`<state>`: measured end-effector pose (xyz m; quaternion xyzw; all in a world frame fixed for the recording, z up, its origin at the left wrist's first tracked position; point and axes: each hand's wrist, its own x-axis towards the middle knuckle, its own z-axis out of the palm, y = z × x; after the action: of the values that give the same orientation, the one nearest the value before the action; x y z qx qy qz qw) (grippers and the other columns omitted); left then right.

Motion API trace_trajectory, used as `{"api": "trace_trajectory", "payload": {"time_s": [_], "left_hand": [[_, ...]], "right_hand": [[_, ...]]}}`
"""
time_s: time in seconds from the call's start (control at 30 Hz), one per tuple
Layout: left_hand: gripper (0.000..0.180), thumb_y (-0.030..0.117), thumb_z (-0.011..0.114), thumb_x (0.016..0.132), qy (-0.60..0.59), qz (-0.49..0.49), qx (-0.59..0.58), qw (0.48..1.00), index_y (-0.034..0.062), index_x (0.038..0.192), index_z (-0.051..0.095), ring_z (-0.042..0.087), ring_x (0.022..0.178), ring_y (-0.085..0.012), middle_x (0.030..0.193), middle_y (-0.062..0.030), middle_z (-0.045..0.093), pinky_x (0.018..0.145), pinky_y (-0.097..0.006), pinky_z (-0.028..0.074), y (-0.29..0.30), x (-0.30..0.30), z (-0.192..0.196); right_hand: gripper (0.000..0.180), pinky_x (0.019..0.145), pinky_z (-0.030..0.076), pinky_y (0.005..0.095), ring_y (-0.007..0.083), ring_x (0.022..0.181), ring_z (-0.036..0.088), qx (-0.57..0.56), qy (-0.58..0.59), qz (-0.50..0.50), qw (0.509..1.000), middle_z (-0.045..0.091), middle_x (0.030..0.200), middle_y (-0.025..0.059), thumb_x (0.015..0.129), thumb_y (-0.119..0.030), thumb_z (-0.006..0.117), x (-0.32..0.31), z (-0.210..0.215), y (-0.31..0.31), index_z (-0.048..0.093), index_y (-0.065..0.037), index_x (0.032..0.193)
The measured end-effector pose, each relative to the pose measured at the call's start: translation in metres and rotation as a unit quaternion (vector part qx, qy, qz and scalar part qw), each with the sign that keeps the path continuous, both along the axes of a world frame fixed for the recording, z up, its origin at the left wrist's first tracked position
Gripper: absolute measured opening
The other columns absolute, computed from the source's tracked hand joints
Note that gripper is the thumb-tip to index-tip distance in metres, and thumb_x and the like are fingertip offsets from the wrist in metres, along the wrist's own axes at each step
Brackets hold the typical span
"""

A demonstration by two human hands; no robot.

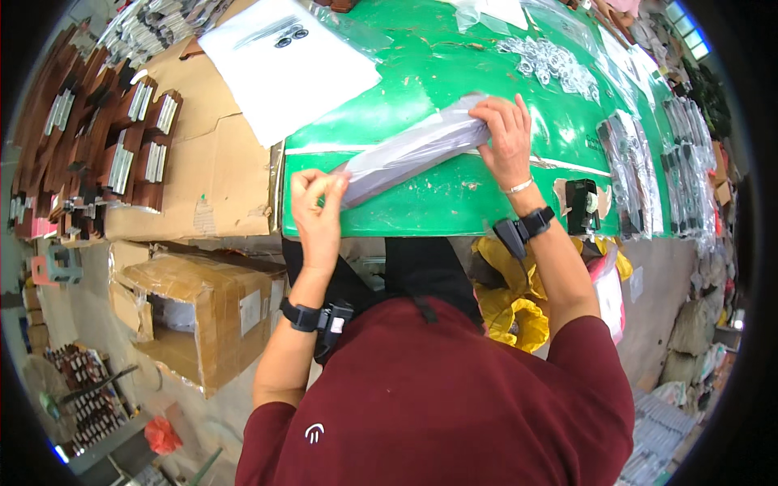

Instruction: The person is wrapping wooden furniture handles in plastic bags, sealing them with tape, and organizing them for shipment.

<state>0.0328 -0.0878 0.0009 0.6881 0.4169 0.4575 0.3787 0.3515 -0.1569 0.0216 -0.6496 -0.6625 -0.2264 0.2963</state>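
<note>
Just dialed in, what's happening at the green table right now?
A person in a dark red shirt is holding a long, narrow package in a clear plastic bag over the green table. The left hand pinches the bag's near end, and the right hand grips the far end. A tape dispenser sits to the right, bagged parts lie further right, and an open cardboard box stands on the floor at the left.

Bare green table (421,73) ahead; metal rings (555,63), tape dispenser (581,206) flank right.

Maroon short-sleeved shirt (438,397), black wristbands, perhaps a silver bracelet (517,187)
</note>
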Motion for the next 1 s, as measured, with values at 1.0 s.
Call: {"api": "trace_trajectory", "payload": {"time_s": [1.0], "left_hand": [[0.012,0.008,0.078,0.088,-0.015,-0.059,-0.062,0.996,0.0043,0.09,0.066,0.051,0.071,-0.0094,0.103,-0.0044,0.049,0.061,-0.023,0.046,-0.058,0.04,-0.016]], "right_hand": [[0.052,0.082,0.049,0.0374,0.0232,0.09,0.062,-0.029,0.292,-0.369,0.882,0.068,0.097,0.0064,0.077,-0.028,0.087,0.064,-0.005,-0.241,0.062,-0.006,0.117]]}}
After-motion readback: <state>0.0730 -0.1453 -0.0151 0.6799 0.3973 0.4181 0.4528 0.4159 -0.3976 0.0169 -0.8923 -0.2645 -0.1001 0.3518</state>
